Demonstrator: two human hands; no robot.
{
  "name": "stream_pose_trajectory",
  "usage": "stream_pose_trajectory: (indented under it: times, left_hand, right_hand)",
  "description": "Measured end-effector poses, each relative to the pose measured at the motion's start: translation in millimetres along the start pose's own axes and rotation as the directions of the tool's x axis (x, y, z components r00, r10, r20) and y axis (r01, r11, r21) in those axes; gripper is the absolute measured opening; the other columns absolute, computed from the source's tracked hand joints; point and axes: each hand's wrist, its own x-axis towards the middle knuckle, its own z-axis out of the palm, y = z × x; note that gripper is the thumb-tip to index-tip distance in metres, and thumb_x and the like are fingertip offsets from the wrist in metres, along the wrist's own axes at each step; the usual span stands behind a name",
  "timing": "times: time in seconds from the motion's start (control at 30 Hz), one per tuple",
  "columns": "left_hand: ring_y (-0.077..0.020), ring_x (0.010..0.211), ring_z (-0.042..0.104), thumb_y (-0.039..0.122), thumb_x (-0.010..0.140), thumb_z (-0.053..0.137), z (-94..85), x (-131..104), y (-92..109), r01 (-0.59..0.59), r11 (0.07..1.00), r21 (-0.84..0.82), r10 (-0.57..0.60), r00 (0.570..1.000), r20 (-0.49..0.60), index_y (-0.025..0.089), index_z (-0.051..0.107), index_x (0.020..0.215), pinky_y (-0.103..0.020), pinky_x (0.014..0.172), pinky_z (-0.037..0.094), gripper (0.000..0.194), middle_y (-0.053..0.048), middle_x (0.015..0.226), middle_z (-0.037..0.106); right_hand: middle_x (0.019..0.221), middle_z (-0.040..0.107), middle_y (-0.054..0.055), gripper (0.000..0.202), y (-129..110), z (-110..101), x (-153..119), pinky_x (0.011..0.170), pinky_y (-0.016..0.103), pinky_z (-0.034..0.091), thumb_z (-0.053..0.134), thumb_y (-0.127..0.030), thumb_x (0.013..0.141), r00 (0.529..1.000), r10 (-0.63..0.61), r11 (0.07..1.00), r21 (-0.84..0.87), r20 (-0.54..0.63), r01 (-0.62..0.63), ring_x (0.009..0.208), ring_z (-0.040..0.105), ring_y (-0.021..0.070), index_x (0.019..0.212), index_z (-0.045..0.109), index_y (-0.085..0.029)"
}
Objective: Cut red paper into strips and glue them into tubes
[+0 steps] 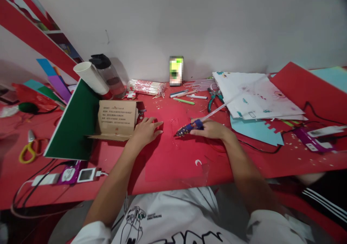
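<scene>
**Glue gun held over red paper**

The right hand [213, 129] is wrapped around a dark blue glue gun [187, 129] with gold spots. Its tip is just by the flat red sheet [168, 161] on the worktop [108, 157]. The left hand [146, 130] is open, fingers spread, holding nothing. Moving the tip seems to need a slow, steady grip. A long, clear glue stick [217, 110] pokes out behind. Nearby are a stiff brown cardboard box [116, 117] and a white, curved scrap [198, 162].

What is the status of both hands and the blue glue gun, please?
Right hand: fingers closed on blue glue gun, nozzle pointing toward left hand. Left hand: fingers spread, low over red sheet. White curved scrap nearby.
</scene>
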Motion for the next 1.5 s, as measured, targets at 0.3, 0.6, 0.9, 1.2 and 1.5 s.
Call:
stream_pose_trajectory:
  times: [0.3,0.6,0.9,1.2,1.5]
  left_hand:
    - [-0.0373,0.135,0.050,0.035,0.095,0.066,-2.9,-3,3,0.027,1.000,-0.004,-0.027,0.997,-0.079,0.029,0.060,0.143,-0.050,0.102,0.052,0.049,-0.014,0.152,0.051]
    - [-0.0297,0.112,0.066,0.022,0.089,0.066,-8.4,-5,-10,0.169,0.951,-0.260,-0.224,0.954,-0.200,0.021,0.038,0.155,-0.045,0.101,0.053,0.072,-0.020,0.142,0.048]
    - [-0.0320,0.110,0.069,0.017,0.090,0.065,-19.7,-3,-2,0.211,0.935,-0.285,-0.248,0.964,-0.098,0.017,0.041,0.150,-0.043,0.095,0.053,0.064,-0.018,0.120,0.069]
    - [-0.0259,0.096,0.068,0.027,0.090,0.062,-14.7,8,-12,-0.048,0.862,-0.505,-0.107,0.956,-0.272,0.021,0.069,0.095,-0.039,0.091,0.052,0.011,-0.009,0.099,0.074]
    - [-0.0202,0.082,0.065,0.036,0.081,0.070,-22.7,10,-12,-0.075,0.607,-0.791,-0.222,0.940,-0.259,0.021,0.068,0.080,-0.032,0.081,0.052,0.015,-0.003,0.084,0.072]
  right_hand:
    - [0.080,0.069,0.002,0.043,25,-4,13,0.072,0.035,0.053,0.073,-0.048,0.078,0.918,0.120,0.982,0.181,-0.377,-0.054,0.072,0.064,0.0223,0.109,0.066,-0.019]
    - [0.121,0.073,0.019,0.032,41,-6,33,0.082,0.036,0.051,0.056,-0.041,0.096,0.771,0.196,0.900,-0.200,-0.606,-0.386,0.106,0.071,0.0330,0.114,0.065,-0.016]
    - [0.113,0.075,0.019,0.035,46,-7,45,0.082,0.036,0.048,0.063,-0.046,0.095,0.770,0.237,0.772,-0.367,-0.592,-0.519,0.106,0.071,0.0332,0.112,0.062,-0.015]
    - [0.107,0.075,0.018,0.033,47,-7,47,0.085,0.040,0.050,0.065,-0.039,0.092,0.736,0.229,0.824,-0.276,-0.637,-0.495,0.102,0.070,0.0340,0.113,0.060,-0.014]
    - [0.098,0.071,0.008,0.029,26,-10,36,0.081,0.037,0.052,0.058,-0.039,0.093,0.757,0.091,0.996,0.066,-0.647,-0.063,0.086,0.067,0.0247,0.117,0.059,-0.021]
